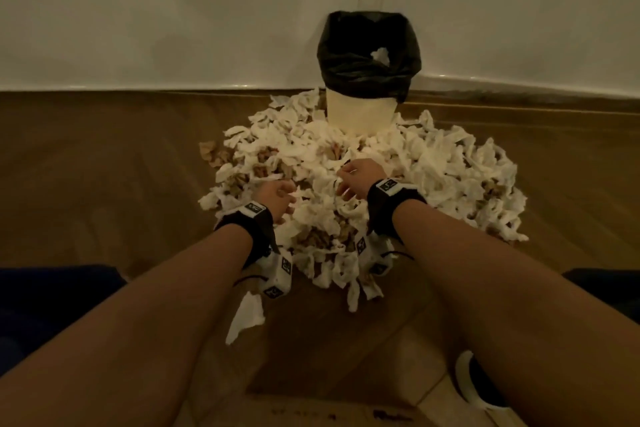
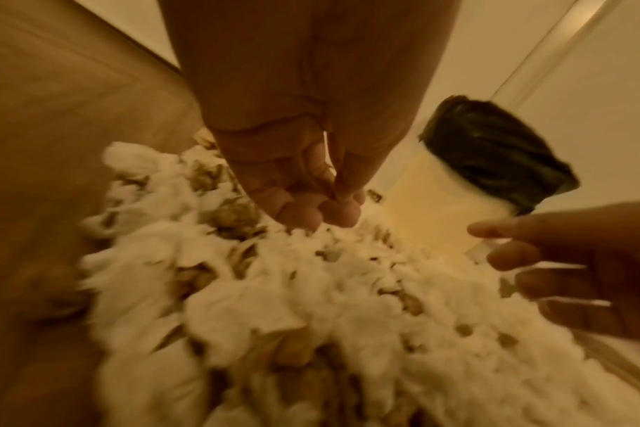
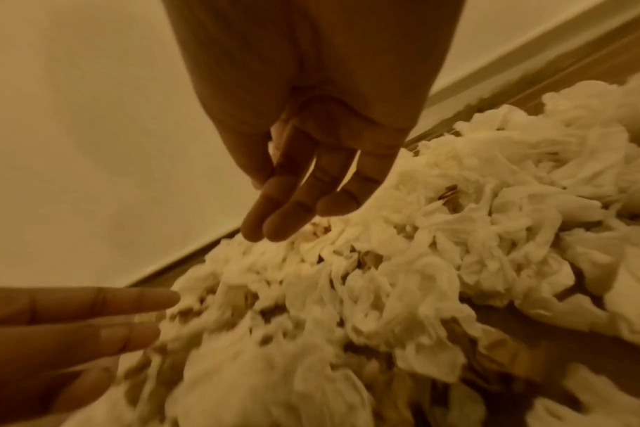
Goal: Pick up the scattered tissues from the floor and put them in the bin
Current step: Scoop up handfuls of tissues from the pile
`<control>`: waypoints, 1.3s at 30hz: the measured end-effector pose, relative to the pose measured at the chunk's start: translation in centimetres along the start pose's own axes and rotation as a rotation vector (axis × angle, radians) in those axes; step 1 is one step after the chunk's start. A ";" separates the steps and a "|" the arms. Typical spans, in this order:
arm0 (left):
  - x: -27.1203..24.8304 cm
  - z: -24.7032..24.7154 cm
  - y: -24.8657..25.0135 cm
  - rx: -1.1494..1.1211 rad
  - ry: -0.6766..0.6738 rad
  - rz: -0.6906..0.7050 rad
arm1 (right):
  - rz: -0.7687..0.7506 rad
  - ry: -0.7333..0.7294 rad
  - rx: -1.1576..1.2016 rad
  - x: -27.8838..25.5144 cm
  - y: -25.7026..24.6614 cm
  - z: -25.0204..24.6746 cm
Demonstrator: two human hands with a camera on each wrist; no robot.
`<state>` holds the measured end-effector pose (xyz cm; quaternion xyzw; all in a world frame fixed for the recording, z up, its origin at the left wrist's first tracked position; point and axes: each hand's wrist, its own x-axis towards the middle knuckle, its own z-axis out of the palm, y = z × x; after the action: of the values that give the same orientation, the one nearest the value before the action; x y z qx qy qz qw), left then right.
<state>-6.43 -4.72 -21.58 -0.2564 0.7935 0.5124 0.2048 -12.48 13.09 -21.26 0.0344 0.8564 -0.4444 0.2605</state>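
A big heap of crumpled white tissues lies on the wooden floor around a cream bin with a black liner. One tissue shows inside the liner. Both hands hover low over the near middle of the heap. My left hand has loosely bent fingers just above the tissues and holds nothing. My right hand hangs with nearly straight fingers above the tissues, also holding nothing. The bin stands just beyond both hands.
The bin stands against a white wall with a skirting board. One stray tissue lies apart, near my left forearm. A white shoe is at the bottom right. Bare wooden floor stretches to the left.
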 end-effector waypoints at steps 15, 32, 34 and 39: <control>-4.5 -0.5 -15.7 0.674 -0.083 -0.370 | -0.159 -0.217 -0.538 0.0 -0.8 8.7; -4.5 -1.6 -17.1 0.633 -0.164 -0.390 | -0.263 -0.620 -0.931 -0.9 -2.7 16.4; -4.5 -1.8 -17.0 0.609 -0.162 -0.396 | -0.222 -0.646 -1.066 -0.4 -2.0 17.5; -4.1 -2.1 -17.0 0.531 -0.111 -0.405 | -0.028 -0.702 -1.251 0.2 -1.1 18.8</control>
<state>7.13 -11.72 -30.37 -0.3183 0.8198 0.2501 0.4051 -5.12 -2.30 -29.34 -0.2775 0.8167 0.1415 0.4858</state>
